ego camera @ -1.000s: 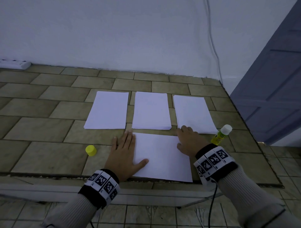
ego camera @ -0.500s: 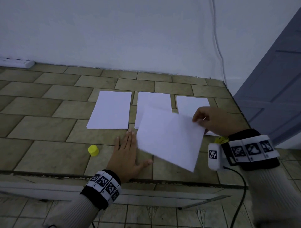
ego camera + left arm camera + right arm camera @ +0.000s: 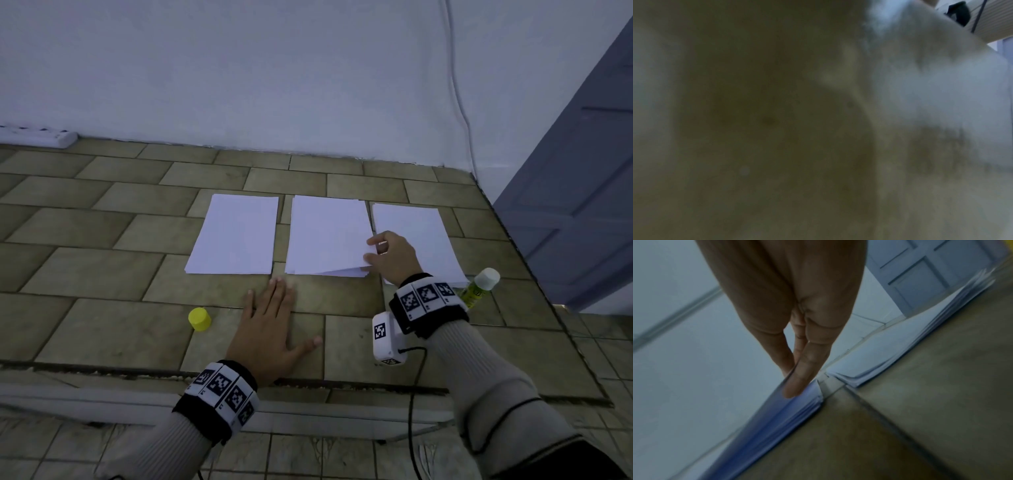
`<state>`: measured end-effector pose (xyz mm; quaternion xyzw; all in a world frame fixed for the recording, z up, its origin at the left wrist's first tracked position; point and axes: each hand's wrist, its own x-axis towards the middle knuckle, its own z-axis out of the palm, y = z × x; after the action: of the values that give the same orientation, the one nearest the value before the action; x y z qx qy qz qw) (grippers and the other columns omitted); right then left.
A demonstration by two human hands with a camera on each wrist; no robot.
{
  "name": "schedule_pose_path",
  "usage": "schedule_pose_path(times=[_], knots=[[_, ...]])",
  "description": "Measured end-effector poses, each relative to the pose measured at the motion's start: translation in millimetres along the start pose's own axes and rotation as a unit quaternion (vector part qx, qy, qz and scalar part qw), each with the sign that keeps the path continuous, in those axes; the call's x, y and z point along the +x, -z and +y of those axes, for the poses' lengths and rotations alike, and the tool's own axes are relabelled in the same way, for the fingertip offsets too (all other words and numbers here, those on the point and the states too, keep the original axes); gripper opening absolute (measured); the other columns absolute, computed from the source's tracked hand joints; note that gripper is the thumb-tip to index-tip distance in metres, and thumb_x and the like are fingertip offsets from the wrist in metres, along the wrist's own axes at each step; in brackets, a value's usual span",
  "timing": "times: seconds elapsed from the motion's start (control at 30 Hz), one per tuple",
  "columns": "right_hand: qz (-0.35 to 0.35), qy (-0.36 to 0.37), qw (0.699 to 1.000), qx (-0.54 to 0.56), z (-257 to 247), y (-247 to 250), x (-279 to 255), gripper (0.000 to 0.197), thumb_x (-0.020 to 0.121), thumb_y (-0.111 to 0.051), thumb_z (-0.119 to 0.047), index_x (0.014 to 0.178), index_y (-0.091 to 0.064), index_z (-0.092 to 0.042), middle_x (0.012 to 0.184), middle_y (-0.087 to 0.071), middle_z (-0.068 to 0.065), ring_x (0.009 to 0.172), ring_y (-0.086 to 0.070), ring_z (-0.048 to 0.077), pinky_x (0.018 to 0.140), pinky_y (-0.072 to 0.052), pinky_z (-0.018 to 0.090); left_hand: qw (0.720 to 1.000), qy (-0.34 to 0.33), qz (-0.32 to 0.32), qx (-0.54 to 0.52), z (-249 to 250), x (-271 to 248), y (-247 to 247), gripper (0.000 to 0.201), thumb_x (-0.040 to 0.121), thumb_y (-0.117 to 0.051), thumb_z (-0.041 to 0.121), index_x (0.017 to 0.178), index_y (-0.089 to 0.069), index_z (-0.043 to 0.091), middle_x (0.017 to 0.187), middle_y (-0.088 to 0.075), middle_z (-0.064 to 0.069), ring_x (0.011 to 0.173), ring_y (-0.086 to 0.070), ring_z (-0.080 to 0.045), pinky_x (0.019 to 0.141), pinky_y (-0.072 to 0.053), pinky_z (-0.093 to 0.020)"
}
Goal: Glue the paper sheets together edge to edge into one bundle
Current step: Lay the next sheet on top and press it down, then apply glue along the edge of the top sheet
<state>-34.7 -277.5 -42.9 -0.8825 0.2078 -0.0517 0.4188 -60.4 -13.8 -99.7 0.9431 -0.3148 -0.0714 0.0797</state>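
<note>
My right hand [image 3: 390,260] pinches the top sheet [image 3: 329,233] of the middle stack [image 3: 342,273] at its right edge, thumb over and fingers [image 3: 797,382] under, the near right corner lifted a little off the pile below. My left hand [image 3: 270,329] lies flat and spread on the tiled counter [image 3: 102,260], palm down, holding nothing — its fingertips point toward the gap between the left and middle stacks, just short of the paper. The left wrist view is a dim blur and shows nothing of the fingers.

Three piles of white paper sit side by side across the counter: the left stack [image 3: 236,234], the middle one under my fingers, and the right stack [image 3: 416,240], partly behind my right wrist. A glue stick [image 3: 479,286] with a white top lies at the near right corner of the right stack. Its yellow cap [image 3: 199,318] stands apart — on the tiles just left of my left hand. A white power strip [image 3: 37,135] rests against the wall at far left.
</note>
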Motion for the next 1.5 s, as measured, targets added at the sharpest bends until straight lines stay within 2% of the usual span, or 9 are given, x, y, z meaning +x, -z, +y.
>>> schedule_pose_path(times=[0.2,0.4,0.83,1.03,1.13,1.2,1.33,1.43,1.5], knots=[[-0.025,0.020,0.996,-0.080,1,-8,5,0.034,0.088,-0.064,-0.012,0.120,-0.056,-0.006,0.116,-0.061,0.013,0.109,-0.056,0.024,0.083,-0.036,0.017,1.000,-0.001,0.001,0.004,0,1,0,0.117,0.071,0.010,0.090,0.156,-0.002,0.011,0.162,0.011,-0.008,0.147,0.019,-0.018,0.120,0.008,-0.051],[-0.046,0.031,0.987,-0.150,-4,-14,9,0.036,0.089,-0.063,-0.022,0.121,-0.054,-0.008,0.119,-0.059,0.013,0.109,-0.055,0.026,0.089,-0.044,0.031,1.000,0.001,-0.002,0.009,0,1,-1,0.117,0.070,0.010,0.091,0.156,-0.002,0.012,0.162,0.011,-0.006,0.148,0.019,-0.018,0.120,0.009,-0.050],[-0.070,0.017,0.952,-0.299,-12,-21,4,0.038,0.091,-0.058,-0.033,0.123,-0.049,-0.016,0.127,-0.041,0.014,0.115,-0.047,0.029,0.091,-0.045,0.038,1.000,0.003,-0.002,-0.007,1,0,2,0.117,0.069,0.010,0.091,0.156,-0.003,0.014,0.162,0.011,-0.006,0.147,0.019,-0.017,0.119,0.010,-0.048],[0.054,0.074,0.986,-0.140,-16,14,-20,0.025,0.091,-0.059,-0.023,0.114,-0.057,-0.013,0.109,-0.054,0.010,0.095,-0.057,0.024,0.078,-0.045,0.030,0.999,0.008,0.011,-0.047,1,0,5,0.118,0.068,0.014,0.090,0.156,-0.010,0.016,0.163,0.005,-0.003,0.147,0.016,-0.012,0.120,0.011,-0.044],[0.170,0.154,0.971,-0.070,-14,42,-41,0.016,0.089,-0.062,-0.020,0.105,-0.060,-0.018,0.094,-0.058,0.002,0.075,-0.055,0.013,0.066,-0.039,0.022,0.993,0.023,-0.025,-0.110,0,1,16,0.126,0.058,0.016,0.094,0.156,-0.011,0.019,0.163,0.006,0.002,0.147,0.016,-0.007,0.119,0.014,-0.038],[0.247,0.186,0.951,-0.028,-14,60,-57,0.017,0.088,-0.064,-0.018,0.105,-0.060,-0.017,0.092,-0.057,-0.003,0.075,-0.052,0.010,0.067,-0.039,0.020,0.986,0.035,-0.054,-0.155,2,0,33,0.120,0.062,0.005,0.095,0.154,-0.017,0.020,0.163,-0.005,0.003,0.149,0.003,-0.007,0.120,0.005,-0.035],[0.344,0.112,0.932,-0.012,2,89,-77,0.043,0.082,-0.072,-0.021,0.118,-0.055,-0.006,0.111,-0.052,0.000,0.101,-0.049,0.014,0.084,-0.039,0.027,0.976,0.036,-0.055,-0.210,5,0,71,0.064,0.096,-0.044,0.054,0.150,-0.032,0.021,0.155,-0.033,0.003,0.141,-0.031,-0.013,0.115,-0.027,-0.030],[0.330,0.002,0.944,-0.004,21,98,-81,0.070,0.075,-0.079,-0.030,0.130,-0.044,-0.002,0.125,-0.053,0.014,0.115,-0.050,0.030,0.096,-0.043,0.043,0.976,0.044,-0.012,-0.215,-4,10,90,0.071,0.090,-0.040,0.063,0.147,-0.038,0.021,0.148,-0.045,0.001,0.133,-0.041,-0.016,0.112,-0.033,-0.037],[0.284,-0.092,0.954,-0.005,30,97,-83,0.077,0.077,-0.078,-0.033,0.134,-0.038,0.000,0.126,-0.052,0.018,0.116,-0.050,0.035,0.094,-0.040,0.044,0.978,0.087,0.006,-0.190,-15,25,96,0.072,0.092,-0.043,0.061,0.148,-0.036,0.015,0.150,-0.042,-0.005,0.134,-0.041,-0.021,0.112,-0.033,-0.041]])
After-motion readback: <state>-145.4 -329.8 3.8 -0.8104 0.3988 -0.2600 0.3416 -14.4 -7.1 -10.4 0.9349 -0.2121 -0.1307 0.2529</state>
